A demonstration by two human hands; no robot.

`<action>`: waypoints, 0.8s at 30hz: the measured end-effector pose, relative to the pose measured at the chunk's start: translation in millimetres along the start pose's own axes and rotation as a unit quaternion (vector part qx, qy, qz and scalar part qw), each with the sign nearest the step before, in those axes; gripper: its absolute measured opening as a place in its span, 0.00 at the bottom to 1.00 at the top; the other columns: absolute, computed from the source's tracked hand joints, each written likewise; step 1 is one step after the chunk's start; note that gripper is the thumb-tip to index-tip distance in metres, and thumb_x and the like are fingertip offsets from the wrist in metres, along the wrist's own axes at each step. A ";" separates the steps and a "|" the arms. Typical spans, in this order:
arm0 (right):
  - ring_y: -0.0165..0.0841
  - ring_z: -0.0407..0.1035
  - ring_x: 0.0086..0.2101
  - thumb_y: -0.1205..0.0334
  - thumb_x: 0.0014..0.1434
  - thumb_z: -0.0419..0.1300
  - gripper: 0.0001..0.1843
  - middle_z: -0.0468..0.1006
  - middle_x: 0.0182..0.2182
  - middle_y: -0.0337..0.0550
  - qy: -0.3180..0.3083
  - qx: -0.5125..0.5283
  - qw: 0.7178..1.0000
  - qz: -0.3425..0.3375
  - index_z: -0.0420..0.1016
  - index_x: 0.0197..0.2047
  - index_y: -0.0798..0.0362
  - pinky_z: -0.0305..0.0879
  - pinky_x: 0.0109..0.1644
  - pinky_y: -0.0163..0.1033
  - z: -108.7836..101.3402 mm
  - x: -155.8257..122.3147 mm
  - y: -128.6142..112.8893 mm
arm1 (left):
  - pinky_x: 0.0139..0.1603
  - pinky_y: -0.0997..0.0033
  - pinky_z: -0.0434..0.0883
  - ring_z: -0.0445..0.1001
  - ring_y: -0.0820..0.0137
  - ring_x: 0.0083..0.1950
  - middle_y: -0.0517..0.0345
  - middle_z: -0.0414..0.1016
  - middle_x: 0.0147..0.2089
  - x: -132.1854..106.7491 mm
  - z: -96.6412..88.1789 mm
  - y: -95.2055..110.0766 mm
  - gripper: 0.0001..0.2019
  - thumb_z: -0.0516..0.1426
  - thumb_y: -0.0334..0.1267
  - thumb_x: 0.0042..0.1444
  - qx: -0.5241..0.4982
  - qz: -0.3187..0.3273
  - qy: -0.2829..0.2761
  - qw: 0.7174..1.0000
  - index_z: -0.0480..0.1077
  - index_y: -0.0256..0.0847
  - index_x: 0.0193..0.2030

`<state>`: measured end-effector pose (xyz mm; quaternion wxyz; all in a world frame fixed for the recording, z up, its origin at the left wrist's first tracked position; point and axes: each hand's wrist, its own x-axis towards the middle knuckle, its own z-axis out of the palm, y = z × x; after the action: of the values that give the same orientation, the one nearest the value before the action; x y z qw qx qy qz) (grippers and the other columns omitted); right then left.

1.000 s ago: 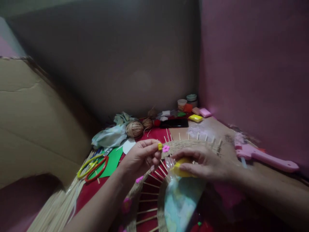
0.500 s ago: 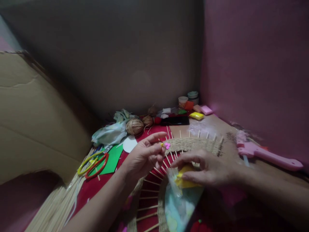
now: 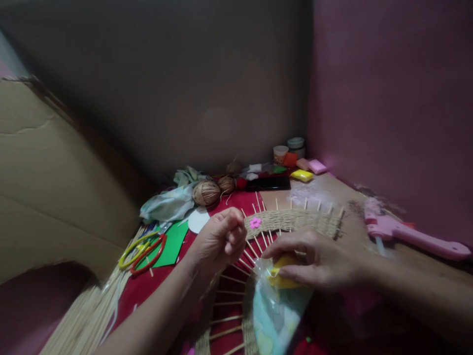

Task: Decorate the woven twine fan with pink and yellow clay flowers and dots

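Note:
A round woven frame (image 3: pixel 295 219) of straw rim and thin wooden spokes lies on the red cloth (image 3: pixel 236 202) before me. A small pink flower (image 3: pixel 254 223) sits on its rim. My left hand (image 3: pixel 218 241) hovers just left of the flower with its fingers curled and pinched together; whatever is in them is hidden. My right hand (image 3: pixel 314 259) rests over the frame, fingers closed on a lump of yellow clay (image 3: pixel 283 276) at the mouth of a clear plastic bag (image 3: pixel 277 310).
Yellow and red scissors (image 3: pixel 142 251) lie on green paper at the left, beside a bundle of sticks (image 3: pixel 81 315). Twine balls (image 3: pixel 206 192), a phone, cups and clay blocks (image 3: pixel 301 175) line the back. A pink glue gun (image 3: pixel 406 234) lies at the right. Cardboard (image 3: pixel 55 177) stands left.
My left hand held a small yellow piece by the pink flower, reached towards it with fingers out, and has now drawn back a little and curled shut. The right hand has hardly moved.

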<state>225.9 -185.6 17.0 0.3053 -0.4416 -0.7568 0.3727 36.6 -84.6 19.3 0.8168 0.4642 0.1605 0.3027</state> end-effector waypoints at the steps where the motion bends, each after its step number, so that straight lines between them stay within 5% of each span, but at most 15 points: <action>1: 0.33 0.72 0.39 0.72 0.53 0.57 0.17 0.79 0.40 0.45 0.001 -0.002 1.000 -0.002 0.75 0.47 0.58 0.68 0.42 0.36 0.3 -0.1 0.3 | 0.11 0.88 0.61 0.56 0.85 0.12 0.69 0.62 0.15 0.1 1.0 0.9 0.11 0.65 0.41 0.48 -0.004 -0.001 0.014 1.000 0.70 0.36 0.28; 9: 0.32 0.71 0.37 0.71 0.53 0.57 0.17 0.79 0.38 0.46 -0.006 -0.036 0.998 -0.041 0.75 0.47 0.57 0.67 0.41 0.35 1.0 -1.3 2.6 | 0.21 0.89 0.72 0.75 0.79 0.25 0.57 0.77 0.28 -1.0 5.8 9.4 0.10 0.66 0.26 0.44 -0.020 -0.028 0.020 0.999 0.74 0.33 0.36; 18: 0.32 0.72 0.35 0.73 0.52 0.57 0.19 0.79 0.37 0.45 -0.012 -0.070 0.996 -0.046 0.75 0.47 0.57 0.67 0.39 0.35 0.0 0.0 -0.5 | 0.13 0.84 0.64 0.61 0.83 0.15 0.65 0.67 0.20 0.3 -0.6 3.8 0.11 0.67 0.38 0.44 0.027 0.029 0.012 0.999 0.71 0.35 0.27; 24: 0.32 0.72 0.36 0.72 0.52 0.58 0.18 0.79 0.37 0.46 -0.013 -0.072 0.997 -0.029 0.75 0.48 0.58 0.67 0.40 0.35 -0.4 -0.4 -2.0 | 0.23 0.83 0.69 0.70 0.81 0.24 0.59 0.72 0.27 4.2 -4.3 3.6 0.08 0.63 0.31 0.50 -0.001 0.000 0.040 0.999 0.75 0.32 0.38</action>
<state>225.6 -186.5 18.9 0.2732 -0.4351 -0.7985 0.3138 36.2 -77.6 20.2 0.8102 0.4510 0.1922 0.3214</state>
